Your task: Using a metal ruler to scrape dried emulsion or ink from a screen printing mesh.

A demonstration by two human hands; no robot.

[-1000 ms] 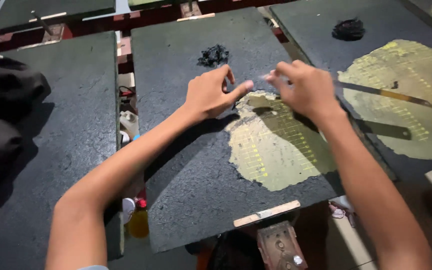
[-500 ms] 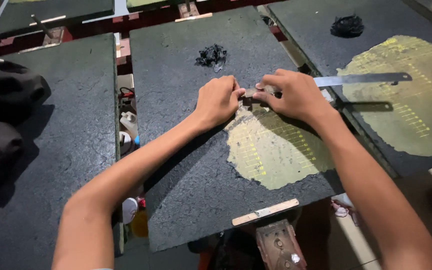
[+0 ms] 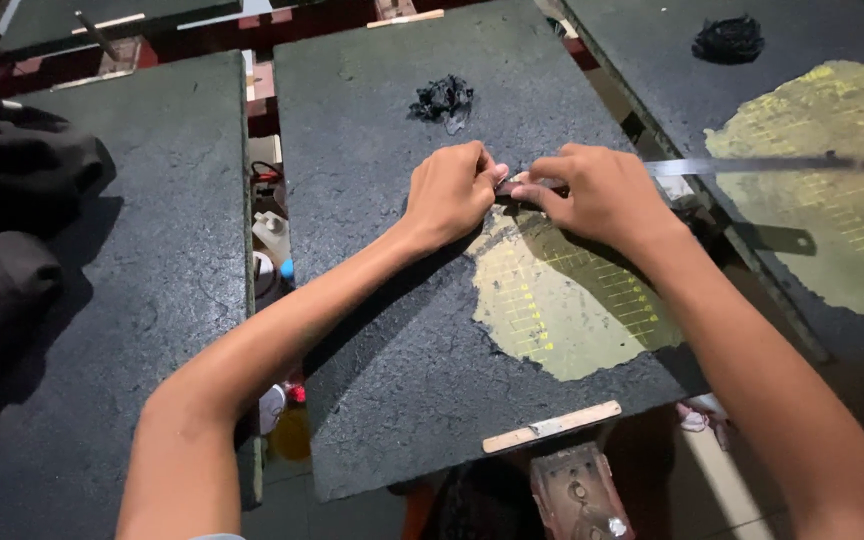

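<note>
My right hand [image 3: 602, 195] grips a long thin metal blade [image 3: 752, 165] that sticks out level to the right. My left hand [image 3: 452, 190] meets it, fingertips pinched on the blade's near end. Whether a dark scrap also sits between those fingers is too small to tell. Both hands hover over the middle dark-coated board [image 3: 392, 330], at the upper edge of a bare yellow gridded patch [image 3: 572, 310]. A small black clump of scrapings [image 3: 442, 100] lies on the board beyond my hands.
A right-hand board [image 3: 672, 60] has a larger yellow patch [image 3: 832, 180] and another black clump [image 3: 728, 38]. The left board [image 3: 152, 250] carries dark cloth [image 3: 12, 200]. Small bottles [image 3: 270, 235] sit in the gap between boards. A wooden strip [image 3: 550, 427] lines the near edge.
My hands were a little apart and have come together. The blade pointed down to the right and now lies level, its near end at my left fingertips.
</note>
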